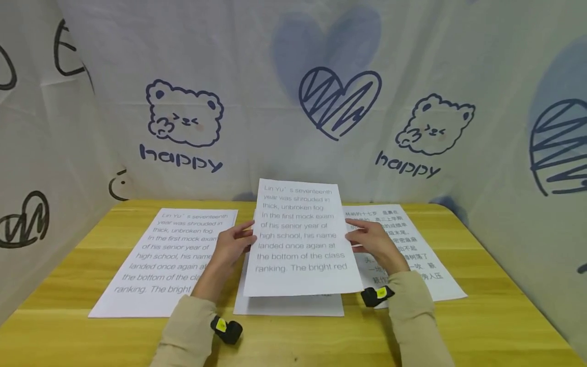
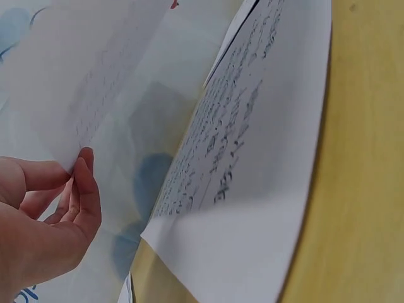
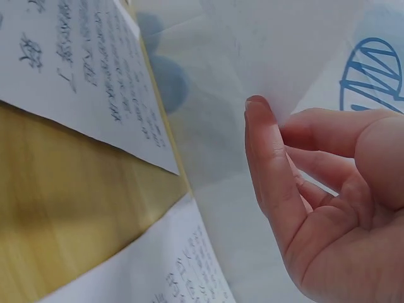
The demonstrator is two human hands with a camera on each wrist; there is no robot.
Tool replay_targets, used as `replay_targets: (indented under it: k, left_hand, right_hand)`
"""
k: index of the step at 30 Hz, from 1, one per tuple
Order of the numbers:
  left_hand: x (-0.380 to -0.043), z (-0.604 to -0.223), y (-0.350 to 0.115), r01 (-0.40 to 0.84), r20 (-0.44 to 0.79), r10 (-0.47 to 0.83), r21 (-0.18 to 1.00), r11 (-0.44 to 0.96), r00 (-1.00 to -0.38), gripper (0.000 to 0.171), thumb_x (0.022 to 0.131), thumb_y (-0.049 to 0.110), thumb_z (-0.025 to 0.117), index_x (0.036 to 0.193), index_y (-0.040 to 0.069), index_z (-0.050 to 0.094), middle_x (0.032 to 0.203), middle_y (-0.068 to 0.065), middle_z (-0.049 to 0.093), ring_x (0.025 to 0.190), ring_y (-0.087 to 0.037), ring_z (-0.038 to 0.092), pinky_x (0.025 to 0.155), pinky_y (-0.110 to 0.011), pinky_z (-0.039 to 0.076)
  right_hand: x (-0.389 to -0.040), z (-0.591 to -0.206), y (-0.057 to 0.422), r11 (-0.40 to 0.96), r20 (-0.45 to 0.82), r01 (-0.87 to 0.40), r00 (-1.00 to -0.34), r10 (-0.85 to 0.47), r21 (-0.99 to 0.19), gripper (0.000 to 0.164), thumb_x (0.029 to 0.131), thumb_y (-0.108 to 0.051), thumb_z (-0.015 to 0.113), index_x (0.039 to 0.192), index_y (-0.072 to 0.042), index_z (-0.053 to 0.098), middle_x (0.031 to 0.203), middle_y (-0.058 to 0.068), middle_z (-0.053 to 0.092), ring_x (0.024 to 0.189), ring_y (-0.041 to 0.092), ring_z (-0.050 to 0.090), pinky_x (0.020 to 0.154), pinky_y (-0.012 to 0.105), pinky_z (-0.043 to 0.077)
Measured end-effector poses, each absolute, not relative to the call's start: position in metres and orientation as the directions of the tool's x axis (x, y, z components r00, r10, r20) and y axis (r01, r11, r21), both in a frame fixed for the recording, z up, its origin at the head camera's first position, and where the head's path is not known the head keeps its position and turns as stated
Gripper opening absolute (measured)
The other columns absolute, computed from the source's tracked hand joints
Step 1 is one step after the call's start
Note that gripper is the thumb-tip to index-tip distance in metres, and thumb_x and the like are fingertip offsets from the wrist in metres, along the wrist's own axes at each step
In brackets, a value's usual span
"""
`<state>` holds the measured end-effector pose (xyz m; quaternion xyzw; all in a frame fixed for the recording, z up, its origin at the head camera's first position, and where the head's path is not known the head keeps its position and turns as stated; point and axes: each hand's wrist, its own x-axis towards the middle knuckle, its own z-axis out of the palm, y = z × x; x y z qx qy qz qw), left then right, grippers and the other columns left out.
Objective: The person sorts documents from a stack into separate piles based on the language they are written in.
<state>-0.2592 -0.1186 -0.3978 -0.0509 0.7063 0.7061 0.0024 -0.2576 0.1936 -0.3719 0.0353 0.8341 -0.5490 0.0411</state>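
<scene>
A white sheet of paper (image 1: 300, 234) printed with large English lines is held up over the table, tilted toward me. My left hand (image 1: 231, 250) pinches its left edge between thumb and fingers; the left wrist view shows that hand (image 2: 50, 221) at the sheet's edge. On the opposite side my right hand (image 1: 376, 242) pinches the right edge, thumb against fingers, as the right wrist view shows of the hand (image 3: 334, 189). Below lies another printed sheet (image 1: 289, 306), mostly hidden by the raised one.
On the left of the yellow wood-grain table (image 1: 284, 341) lies a sheet (image 1: 160, 255) with the same English text. A sheet of Chinese text (image 1: 415, 244) lies on the right, partly behind my right hand. White cloth (image 1: 261, 127) with bear and heart drawings hangs around the table.
</scene>
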Motion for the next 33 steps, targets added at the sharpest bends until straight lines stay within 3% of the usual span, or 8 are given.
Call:
replay_targets:
  k: [10, 22, 26, 33]
  left_hand:
    - [-0.256, -0.386, -0.117, -0.061, -0.064, -0.083, 0.997, -0.043, -0.995, 0.047, 0.091, -0.003, 0.06, 0.137, 0.006, 0.055, 0.118, -0.015, 0.055, 0.099, -0.022, 0.057, 0.089, -0.032, 0.049]
    - [-0.273, -0.377, -0.141, -0.067, -0.064, -0.039, 0.995, 0.076, -0.997, 0.045, 0.093, -0.003, 0.056, 0.138, 0.0, 0.051, 0.116, -0.016, 0.054, 0.097, -0.021, 0.057, 0.095, -0.037, 0.047]
    - [-0.278, -0.374, -0.156, -0.081, -0.072, -0.067, 0.986, 0.144, -0.995, 0.044, 0.094, -0.003, 0.054, 0.138, -0.002, 0.05, 0.118, -0.018, 0.053, 0.102, -0.025, 0.057, 0.095, -0.038, 0.047]
    - [-0.276, -0.372, -0.184, -0.131, -0.116, -0.091, 0.974, 0.183, -0.989, 0.047, 0.097, 0.001, 0.052, 0.143, 0.002, 0.045, 0.129, -0.021, 0.049, 0.115, -0.032, 0.054, 0.1, -0.039, 0.044]
  right_hand:
    - [-0.258, -0.367, 0.192, 0.359, -0.098, 0.115, -0.993, 0.065, -0.926, 0.05, 0.093, -0.007, 0.061, 0.142, -0.005, 0.048, 0.113, 0.019, 0.061, 0.086, 0.022, 0.064, 0.078, 0.033, 0.055]
    - [-0.265, -0.365, 0.166, 0.273, -0.063, 0.083, -0.995, 0.083, -0.959, 0.048, 0.091, -0.001, 0.06, 0.138, 0.002, 0.05, 0.109, 0.022, 0.061, 0.079, 0.016, 0.063, 0.07, 0.027, 0.055]
    - [-0.271, -0.366, 0.146, 0.283, -0.057, 0.082, -0.994, 0.097, -0.956, 0.047, 0.091, -0.002, 0.061, 0.137, 0.0, 0.052, 0.109, 0.02, 0.061, 0.085, 0.02, 0.063, 0.075, 0.031, 0.056]
    - [-0.277, -0.368, 0.115, 0.287, -0.051, 0.069, -0.996, 0.069, -0.955, 0.045, 0.09, 0.0, 0.062, 0.135, 0.0, 0.054, 0.107, 0.02, 0.064, 0.088, 0.025, 0.064, 0.072, 0.031, 0.057]
